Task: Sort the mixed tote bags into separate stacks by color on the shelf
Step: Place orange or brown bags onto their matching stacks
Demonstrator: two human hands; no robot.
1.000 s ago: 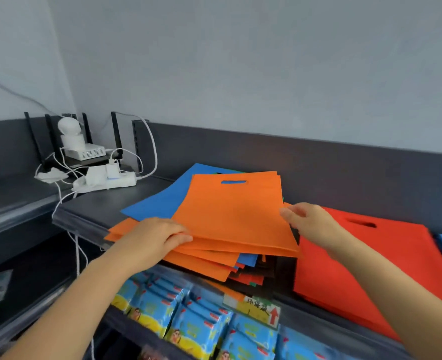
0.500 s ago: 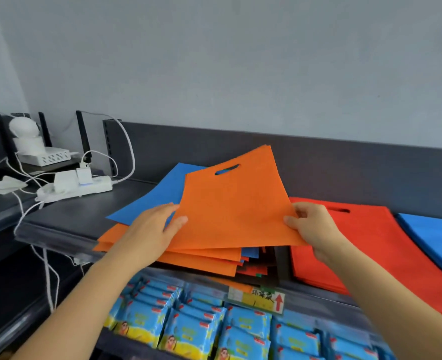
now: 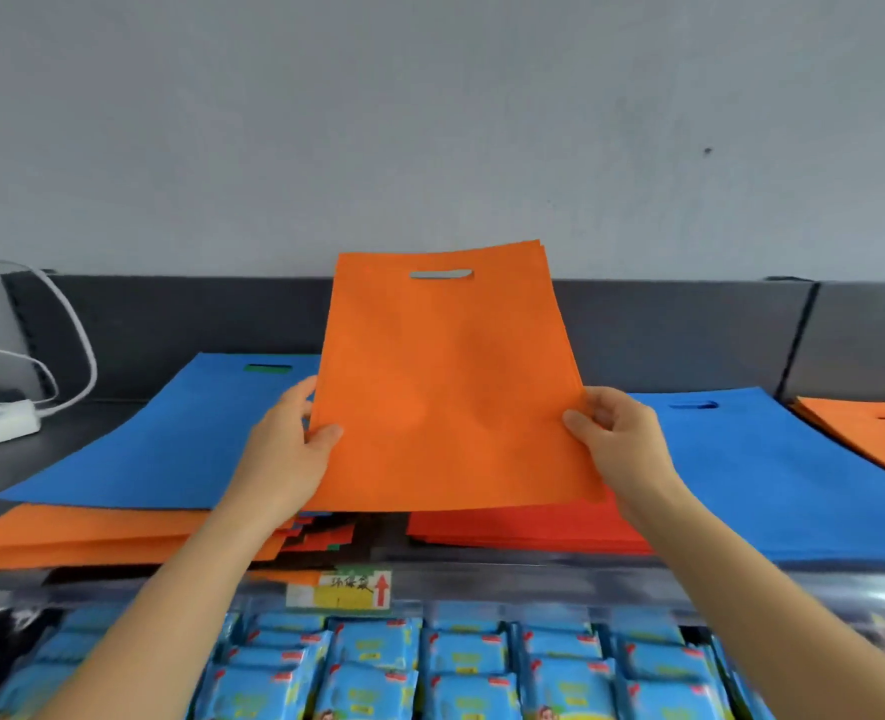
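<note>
Head view, risks first: we judge the orange bag (image 3: 445, 387) can sag or slip, since it is limp fabric held only at its two side edges, and its top edge shows what look like several layers that may fan apart. Its lower edge hangs just above the red stack (image 3: 523, 527) at centre frame, so a low carry can drag and skew that stack, or the mixed pile (image 3: 92, 537) at lower left, topped by a blue bag (image 3: 160, 444). Red and orange look close, so we see a missort risk; the orange stack (image 3: 866, 428) sits at far right of frame, beyond the blue stack (image 3: 773, 470). Grip: left hand (image 3: 284, 459) pinches the bag's left edge, thumb on the front face, fingers behind. Right hand (image 3: 622, 449) grips the right edge likewise, fingers curled behind. We see the bag near upright, lifted off the shelf (image 3: 560, 579), centre frame.
</note>
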